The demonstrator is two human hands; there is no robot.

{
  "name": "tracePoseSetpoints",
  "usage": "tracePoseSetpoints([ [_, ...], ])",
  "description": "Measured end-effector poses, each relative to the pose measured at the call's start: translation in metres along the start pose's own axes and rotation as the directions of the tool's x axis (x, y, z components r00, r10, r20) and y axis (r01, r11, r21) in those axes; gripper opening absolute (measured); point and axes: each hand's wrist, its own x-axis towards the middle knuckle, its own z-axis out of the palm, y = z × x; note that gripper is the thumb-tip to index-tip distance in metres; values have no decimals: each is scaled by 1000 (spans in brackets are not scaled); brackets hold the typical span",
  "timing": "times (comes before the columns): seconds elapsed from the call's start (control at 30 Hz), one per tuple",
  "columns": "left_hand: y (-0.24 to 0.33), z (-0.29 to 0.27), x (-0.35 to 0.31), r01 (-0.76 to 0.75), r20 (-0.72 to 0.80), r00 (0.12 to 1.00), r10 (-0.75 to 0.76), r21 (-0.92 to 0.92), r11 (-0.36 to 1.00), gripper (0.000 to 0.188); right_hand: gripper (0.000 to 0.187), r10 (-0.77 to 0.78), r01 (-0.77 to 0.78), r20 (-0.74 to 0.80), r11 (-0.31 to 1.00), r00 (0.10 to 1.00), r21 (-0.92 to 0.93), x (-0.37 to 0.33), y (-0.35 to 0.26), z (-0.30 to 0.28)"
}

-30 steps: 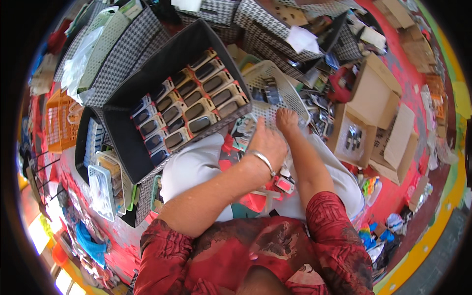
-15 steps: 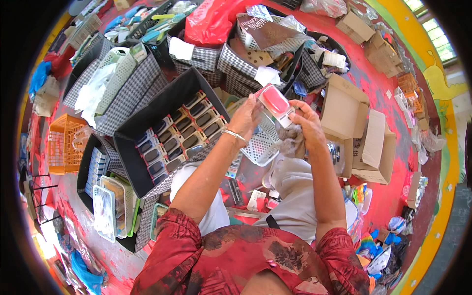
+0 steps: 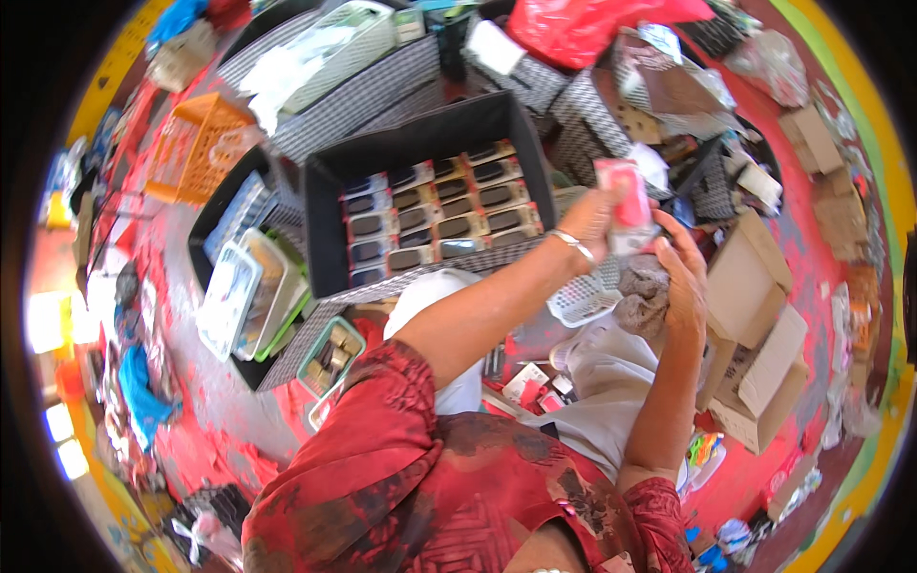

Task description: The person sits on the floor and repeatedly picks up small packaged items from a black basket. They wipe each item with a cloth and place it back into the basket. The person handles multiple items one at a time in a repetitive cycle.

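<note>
My left hand (image 3: 590, 222), with a bangle on its wrist, is closed on the side of a small pack (image 3: 628, 199) with a pink-red piece on a pale card. My right hand (image 3: 683, 272) is closed on a crumpled grey-brown cloth (image 3: 642, 291), its fingers near the pack's lower end. Motion smears the pack and the fingertips. Left of my hands, a large black-lined box (image 3: 334, 220) holds rows of carded packs (image 3: 458, 227) with dark oval pieces. Beneath my hands stands a pale perforated basket (image 3: 578, 304).
An orange crate (image 3: 196, 148) and a bin of plastic tubs (image 3: 232, 301) stand to the left. Houndstooth-patterned bins (image 3: 368, 110) line the back, one under a red plastic bag (image 3: 592, 29). On the right lies an open cardboard box (image 3: 755, 382). Small packs (image 3: 525, 384) lie between my legs.
The view has turned left, so the surroundings shift rightward in the picture. The pink-red pack has tipped more upright in my left hand. The cloth stays with my right hand.
</note>
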Motion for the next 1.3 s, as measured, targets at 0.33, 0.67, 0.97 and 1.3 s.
tracePoseSetpoints([
  [0.33,-17,10,-16,267,-156,955,-252,81,960,60,25,-769,586,34,456,638,-670,-4,-10,28],
  [0.67,-19,22,-31,192,-72,981,-178,405,894,56,16,-661,262,-432,686,614,-679,25,-11,-10],
  [0.97,-26,11,-20,246,-183,962,-204,247,937,57,12,-774,512,199,182,601,-839,9,-1,28],
  [1.3,11,-14,-14,290,-150,952,-268,155,944,33,16,-727,636,311,218,612,-740,-12,21,47],
])
